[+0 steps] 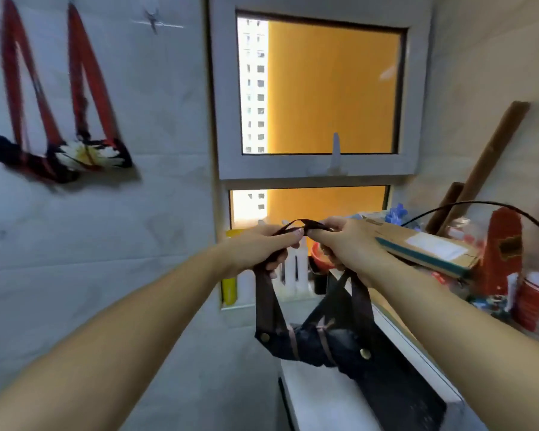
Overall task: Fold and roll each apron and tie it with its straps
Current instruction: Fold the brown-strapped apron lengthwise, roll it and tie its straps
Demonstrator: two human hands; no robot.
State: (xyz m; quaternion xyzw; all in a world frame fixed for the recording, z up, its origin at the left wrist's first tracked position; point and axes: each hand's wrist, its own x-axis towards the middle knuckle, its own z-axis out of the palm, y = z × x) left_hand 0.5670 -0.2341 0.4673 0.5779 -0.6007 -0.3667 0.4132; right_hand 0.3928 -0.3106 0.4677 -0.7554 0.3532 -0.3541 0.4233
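Observation:
A dark denim apron [318, 343] hangs rolled into a bundle, tied round with thin brown straps and fitted with brass buttons. Its wide brown neck strap [266, 293] runs up to my hands. My left hand [259, 248] grips the strap's left side, and my right hand [344, 241] pinches the strap loop at the top. Both hands are raised in front of the window, close together. Two other rolled aprons [66, 154], dark with a floral print, hang on the left wall by red straps.
A window [318, 88] with an orange pane fills the centre. A white appliance top [333, 396] lies below the bundle. A cardboard box [423, 247], red packages [501, 253], a black cable and wooden boards crowd the shelf at right. Bottles stand on the sill.

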